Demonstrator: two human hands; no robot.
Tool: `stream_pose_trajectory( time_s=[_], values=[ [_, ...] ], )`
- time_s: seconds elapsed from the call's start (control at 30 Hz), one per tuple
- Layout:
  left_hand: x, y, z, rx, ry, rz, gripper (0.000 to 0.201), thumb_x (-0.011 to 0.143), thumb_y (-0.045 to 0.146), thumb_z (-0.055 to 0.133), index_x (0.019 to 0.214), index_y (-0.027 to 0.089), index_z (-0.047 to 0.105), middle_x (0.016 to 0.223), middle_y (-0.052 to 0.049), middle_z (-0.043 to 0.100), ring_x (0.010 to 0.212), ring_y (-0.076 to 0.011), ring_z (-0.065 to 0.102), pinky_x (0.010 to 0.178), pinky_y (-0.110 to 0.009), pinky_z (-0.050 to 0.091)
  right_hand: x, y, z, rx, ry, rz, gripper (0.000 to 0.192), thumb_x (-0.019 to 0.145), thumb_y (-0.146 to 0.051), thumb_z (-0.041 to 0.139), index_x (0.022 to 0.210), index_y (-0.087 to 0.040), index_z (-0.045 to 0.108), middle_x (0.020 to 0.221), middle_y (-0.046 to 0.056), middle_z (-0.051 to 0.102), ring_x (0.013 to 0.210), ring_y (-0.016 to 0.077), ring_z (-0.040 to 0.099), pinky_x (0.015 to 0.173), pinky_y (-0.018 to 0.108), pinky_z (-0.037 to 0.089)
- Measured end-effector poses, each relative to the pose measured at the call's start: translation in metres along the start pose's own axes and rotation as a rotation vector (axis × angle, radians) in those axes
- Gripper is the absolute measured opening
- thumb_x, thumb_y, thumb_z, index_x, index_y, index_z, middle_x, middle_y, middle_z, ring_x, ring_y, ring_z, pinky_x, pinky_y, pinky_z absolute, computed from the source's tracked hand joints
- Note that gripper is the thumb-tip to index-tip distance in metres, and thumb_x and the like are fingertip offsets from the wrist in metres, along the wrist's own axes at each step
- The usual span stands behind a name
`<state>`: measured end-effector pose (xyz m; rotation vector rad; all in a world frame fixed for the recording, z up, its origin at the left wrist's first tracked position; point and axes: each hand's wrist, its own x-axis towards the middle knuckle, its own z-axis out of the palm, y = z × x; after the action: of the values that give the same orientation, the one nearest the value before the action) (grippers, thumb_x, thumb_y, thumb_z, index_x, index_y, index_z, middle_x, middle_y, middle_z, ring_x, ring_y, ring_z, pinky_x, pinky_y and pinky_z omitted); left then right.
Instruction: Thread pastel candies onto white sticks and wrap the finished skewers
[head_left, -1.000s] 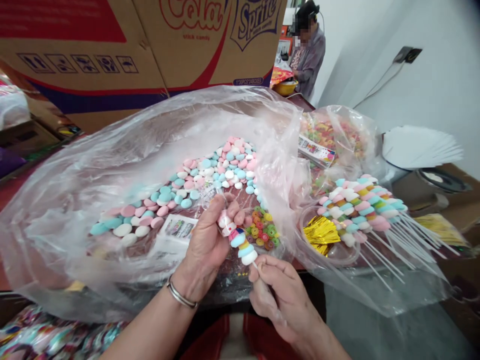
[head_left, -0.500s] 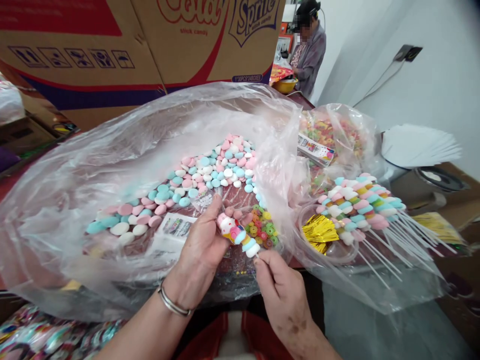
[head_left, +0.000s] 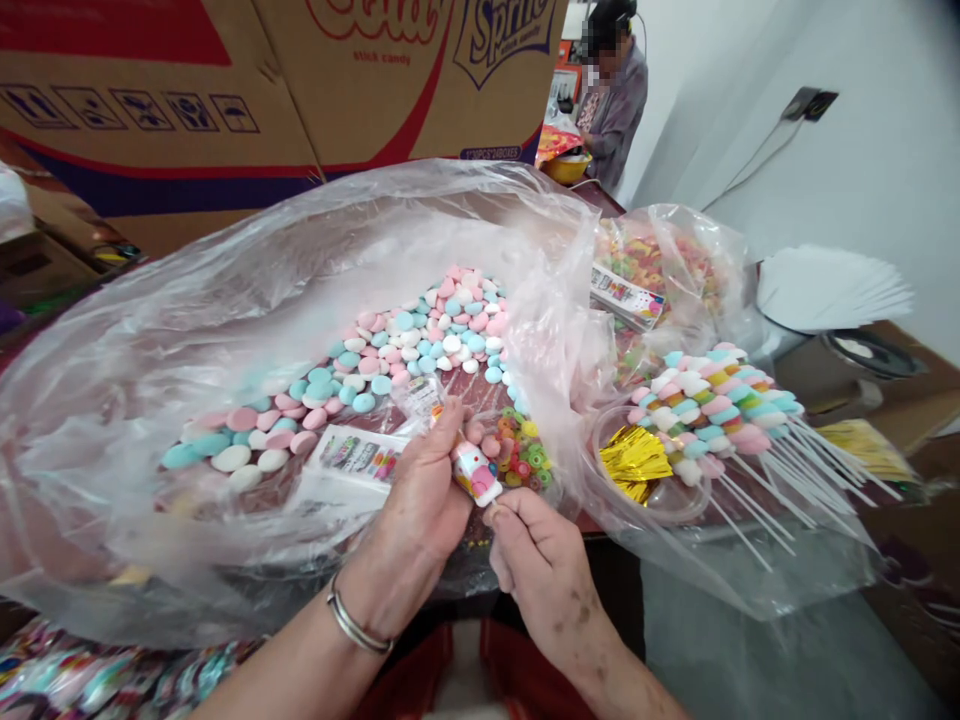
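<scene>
My left hand (head_left: 420, 500) is closed around a candy stick in a small printed wrapper (head_left: 476, 475), thumb on top. Beside its lower end, my right hand (head_left: 547, 570) has thumb and forefinger pinched together where the stick comes out; the stick itself is mostly hidden. Left of my hands lies a stack of printed wrappers (head_left: 352, 455). Pink, blue and white candies (head_left: 360, 370) are heaped behind, and small coloured ring candies (head_left: 525, 450) sit just beyond my fingers. To the right, gold twist ties (head_left: 637, 465) lie in a clear round tub (head_left: 701, 505).
Clear plastic sheeting (head_left: 187, 310) spreads over the table. Candy skewers (head_left: 720, 400) lie piled at right, sticks pointing outward. Behind are a bag of ring candies (head_left: 660, 250), white sheets (head_left: 832, 285) and a large carton (head_left: 292, 120). A person (head_left: 619, 100) works at the back.
The wrapper has gone down over the candies that were bare at the lower end of the stick. My right hand has moved slightly left, and the view has shifted a little.
</scene>
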<state>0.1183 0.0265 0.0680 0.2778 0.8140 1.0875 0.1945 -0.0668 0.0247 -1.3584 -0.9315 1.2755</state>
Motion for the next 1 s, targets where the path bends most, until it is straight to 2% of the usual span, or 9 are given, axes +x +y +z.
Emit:
stream_pose_trajectory(
  time_s=[0.07, 0.13, 0.23, 0.3, 0.4, 0.53, 0.7, 0.87, 1.0],
  values=[
    [-0.004, -0.006, -0.002, 0.034, -0.091, 0.036, 0.022, 0.083, 0.026, 0.077, 0.071, 0.012, 0.064, 0.055, 0.003, 0.059, 0.050, -0.0099, 0.058, 0.056, -0.022, 0.057, 0.004, -0.005, 0.003, 0.051, -0.003, -0.014, 0.036, 0.095, -0.047, 0.048, 0.069, -0.023, 0.043, 0.048, -0.008, 0.042, 0.044, 0.0081, 0.036, 0.044, 0.021, 0.028],
    [-0.005, -0.006, -0.005, 0.055, -0.153, 0.027, 0.022, 0.076, 0.029, 0.083, 0.074, 0.013, 0.067, 0.059, 0.002, 0.062, 0.055, -0.0123, 0.063, 0.061, -0.025, 0.059, 0.006, -0.007, 0.004, 0.064, 0.002, -0.037, 0.040, 0.094, -0.050, 0.050, 0.066, -0.023, 0.042, 0.048, -0.007, 0.043, 0.044, 0.0076, 0.037, 0.044, 0.021, 0.028],
    [-0.002, 0.005, -0.007, 0.047, -0.131, 0.045, 0.028, 0.072, 0.035, 0.084, 0.079, 0.013, 0.069, 0.071, -0.004, 0.071, 0.068, -0.0198, 0.071, 0.070, -0.034, 0.062, 0.007, -0.007, 0.001, 0.068, -0.027, -0.031, 0.042, 0.093, -0.051, 0.053, 0.065, -0.022, 0.044, 0.048, -0.007, 0.045, 0.045, 0.0073, 0.039, 0.046, 0.020, 0.030],
    [0.003, 0.015, -0.006, 0.052, -0.104, 0.107, 0.025, 0.073, 0.032, 0.084, 0.081, 0.013, 0.070, 0.075, -0.006, 0.073, 0.073, -0.0218, 0.072, 0.073, -0.036, 0.062, 0.006, -0.006, -0.001, 0.071, -0.077, 0.008, 0.042, 0.094, -0.051, 0.053, 0.065, -0.021, 0.044, 0.048, -0.007, 0.045, 0.043, 0.0067, 0.037, 0.045, 0.020, 0.029],
    [0.008, 0.027, -0.001, 0.106, -0.156, 0.096, 0.014, 0.076, 0.022, 0.079, 0.074, 0.013, 0.068, 0.063, 0.000, 0.066, 0.059, -0.0151, 0.066, 0.061, -0.027, 0.059, 0.002, -0.006, -0.006, 0.032, -0.141, 0.053, 0.039, 0.096, -0.051, 0.049, 0.071, -0.021, 0.047, 0.055, -0.006, 0.051, 0.041, 0.0062, 0.036, 0.043, 0.021, 0.028],
    [0.015, 0.035, 0.002, 0.075, -0.138, 0.124, 0.015, 0.077, 0.017, 0.076, 0.069, 0.014, 0.063, 0.057, 0.004, 0.057, 0.049, -0.0098, 0.056, 0.051, -0.023, 0.055, -0.009, -0.004, -0.015, -0.240, -0.161, -0.070, 0.025, 0.098, -0.042, 0.046, 0.084, -0.021, 0.053, 0.065, -0.004, 0.052, 0.055, 0.0098, 0.044, 0.054, 0.023, 0.034],
    [0.011, 0.021, 0.002, 0.056, -0.151, 0.143, 0.022, 0.074, 0.024, 0.081, 0.069, 0.015, 0.061, 0.056, 0.006, 0.054, 0.044, -0.0075, 0.050, 0.047, -0.021, 0.051, -0.015, 0.001, -0.015, -0.447, -0.061, -0.194, 0.031, 0.101, -0.037, 0.034, 0.076, -0.023, 0.046, 0.056, -0.005, 0.038, 0.050, 0.0113, 0.037, 0.052, 0.026, 0.028],
    [-0.003, 0.001, 0.001, 0.091, -0.231, 0.172, 0.028, 0.073, 0.028, 0.086, 0.069, 0.016, 0.061, 0.053, 0.008, 0.052, 0.043, -0.0055, 0.046, 0.049, -0.020, 0.049, -0.004, 0.002, -0.004, -0.408, 0.004, -0.256, 0.032, 0.100, -0.034, 0.035, 0.071, -0.024, 0.037, 0.055, -0.005, 0.036, 0.049, 0.0110, 0.035, 0.050, 0.026, 0.025],
    [-0.008, -0.002, -0.002, 0.109, -0.265, 0.166, 0.028, 0.077, 0.031, 0.083, 0.068, 0.017, 0.061, 0.053, 0.006, 0.054, 0.045, -0.0068, 0.050, 0.060, -0.024, 0.055, 0.004, 0.004, -0.001, -0.309, 0.014, -0.254, 0.031, 0.101, -0.037, 0.038, 0.075, -0.022, 0.046, 0.060, -0.004, 0.038, 0.053, 0.0114, 0.035, 0.051, 0.026, 0.028]
  ],
)
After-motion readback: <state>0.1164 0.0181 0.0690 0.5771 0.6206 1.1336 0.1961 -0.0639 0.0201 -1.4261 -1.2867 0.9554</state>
